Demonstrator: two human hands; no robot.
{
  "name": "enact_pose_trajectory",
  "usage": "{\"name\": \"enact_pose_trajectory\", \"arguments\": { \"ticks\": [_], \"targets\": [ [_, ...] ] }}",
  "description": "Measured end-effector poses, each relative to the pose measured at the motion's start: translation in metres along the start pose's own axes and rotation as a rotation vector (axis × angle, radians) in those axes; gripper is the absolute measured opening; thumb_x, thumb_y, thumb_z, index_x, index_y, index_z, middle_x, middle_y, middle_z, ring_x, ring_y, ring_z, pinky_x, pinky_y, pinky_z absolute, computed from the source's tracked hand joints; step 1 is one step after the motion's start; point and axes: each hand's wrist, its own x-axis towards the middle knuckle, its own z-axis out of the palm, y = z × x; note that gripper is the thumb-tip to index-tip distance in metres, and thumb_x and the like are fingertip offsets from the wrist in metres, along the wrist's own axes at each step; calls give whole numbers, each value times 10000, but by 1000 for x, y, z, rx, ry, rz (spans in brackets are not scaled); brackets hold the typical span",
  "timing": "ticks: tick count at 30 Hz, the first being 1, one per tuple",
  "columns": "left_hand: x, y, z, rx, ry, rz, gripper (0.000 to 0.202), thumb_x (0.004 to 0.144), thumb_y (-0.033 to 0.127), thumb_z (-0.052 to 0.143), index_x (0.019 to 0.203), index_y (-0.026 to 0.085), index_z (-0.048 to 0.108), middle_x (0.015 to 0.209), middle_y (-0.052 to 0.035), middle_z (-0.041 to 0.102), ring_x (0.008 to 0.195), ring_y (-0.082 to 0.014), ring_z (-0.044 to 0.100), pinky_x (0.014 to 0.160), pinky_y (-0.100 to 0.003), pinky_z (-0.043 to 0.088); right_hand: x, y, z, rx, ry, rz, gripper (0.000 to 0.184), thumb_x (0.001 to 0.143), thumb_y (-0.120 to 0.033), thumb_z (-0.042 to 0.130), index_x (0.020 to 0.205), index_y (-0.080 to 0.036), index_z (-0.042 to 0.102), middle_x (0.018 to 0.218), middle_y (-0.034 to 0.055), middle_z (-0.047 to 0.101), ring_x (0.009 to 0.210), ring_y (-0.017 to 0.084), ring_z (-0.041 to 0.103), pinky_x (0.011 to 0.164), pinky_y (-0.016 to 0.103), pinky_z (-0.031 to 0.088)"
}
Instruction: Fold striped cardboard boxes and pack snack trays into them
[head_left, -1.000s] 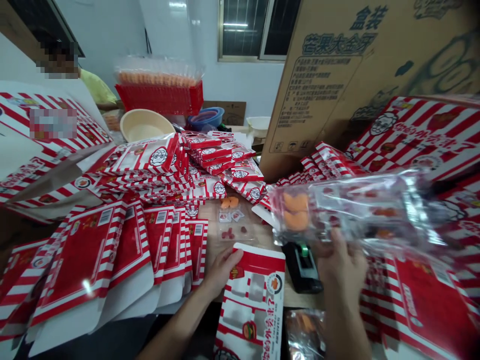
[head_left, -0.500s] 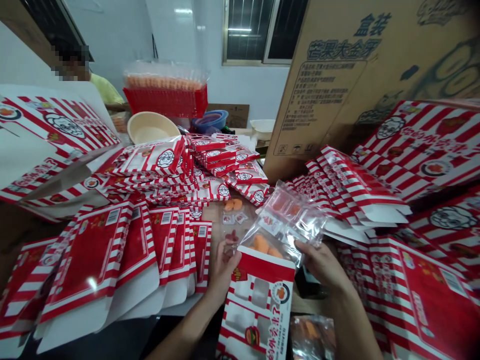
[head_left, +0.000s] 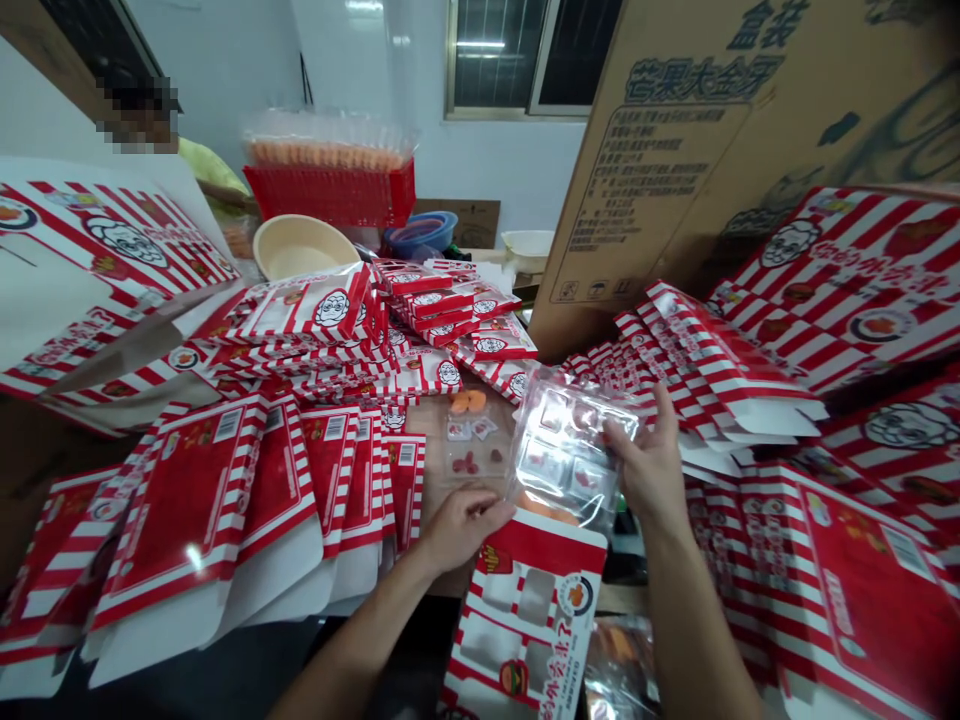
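My left hand (head_left: 461, 530) pinches the upper left edge of a red-and-white striped carton (head_left: 517, 610) with cut-out windows and a burger print. From the carton's open top sticks a clear plastic candy tray (head_left: 562, 440), its lower part inside. Small sealed packs and orange pieces show through the tray. The thumb of my right hand (head_left: 649, 465) presses on the tray's upper right side; its other fingers are partly behind it. Beyond my left hand, another clear tray (head_left: 476, 455) lies on the table with orange and dark red pieces.
Flat-sided striped cartons (head_left: 180, 510) lean in a row at left, with more cartons (head_left: 847, 570) at right. Closed packs (head_left: 300, 310) are piled behind. A large cardboard box (head_left: 660, 170) stands at back right, a cream bowl (head_left: 304, 248) at back left. A person (head_left: 206, 165) is at far left.
The clear tray has straightened above the carton and sits in its opening. My right hand has moved up along the tray's side. My left hand has shifted slightly at the carton's edge.
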Motion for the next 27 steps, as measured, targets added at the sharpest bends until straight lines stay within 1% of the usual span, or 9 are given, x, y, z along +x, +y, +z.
{"name": "enact_pose_trajectory", "arguments": {
  "ticks": [3,6,10,13,15,19,22,25,27],
  "targets": [
    [-2,2,0,47,-23,22,399,770,375,582,486,196,366,544,44,334,565,-115,344,562,-247,298,6,3,-3,-3,-78,-2,564,593,-335,763,1124,-232,602,1077,38,632,833,170,599,709,284,488],
    [-8,-3,1,67,13,24,277,792,361,564,607,187,452,638,34,411,625,-123,399,594,-240,326,7,5,-10,26,-163,85,421,594,-318,770,990,-225,658,949,4,661,727,138,585,644,252,475],
    [-10,-11,1,79,40,23,296,819,373,530,605,189,440,658,22,433,674,-139,435,659,-254,367,5,2,-17,46,-246,177,383,593,-319,779,949,-224,677,777,-22,674,624,120,574,580,231,465],
    [-5,-13,1,89,30,41,370,779,376,584,529,190,386,626,29,405,669,-135,422,692,-255,364,2,-2,-18,-8,-287,197,390,571,-348,788,927,-216,700,819,-2,697,632,132,584,585,243,475],
    [-3,-16,2,84,72,30,336,768,376,592,565,191,398,645,37,404,663,-127,409,678,-244,356,-2,-2,-19,-83,-349,211,387,579,-397,778,918,-220,715,842,9,709,650,145,595,623,265,487],
    [-4,-28,4,52,201,-44,250,810,391,523,685,205,413,638,57,374,601,-110,375,590,-218,332,-26,4,-21,-219,-559,264,404,611,-554,708,819,-211,754,854,60,730,792,223,629,761,353,494],
    [-6,-35,4,16,250,-75,247,789,396,560,707,203,429,693,44,436,649,-116,432,625,-218,361,-52,14,-26,-219,-648,333,432,589,-603,696,752,-209,761,835,78,729,816,257,634,773,380,496],
    [-6,-34,4,-53,230,-89,216,779,395,576,824,205,483,811,10,536,758,-142,516,708,-235,404,-73,22,-35,-191,-654,411,368,594,-544,722,676,-186,742,922,82,700,799,231,622,704,314,500],
    [-8,-30,7,-97,162,-96,240,773,410,583,869,197,527,827,-7,568,784,-156,538,729,-247,419,-81,25,-41,-135,-683,490,350,617,-512,720,653,-164,726,961,79,673,736,190,603,642,275,485]
  ]
}}
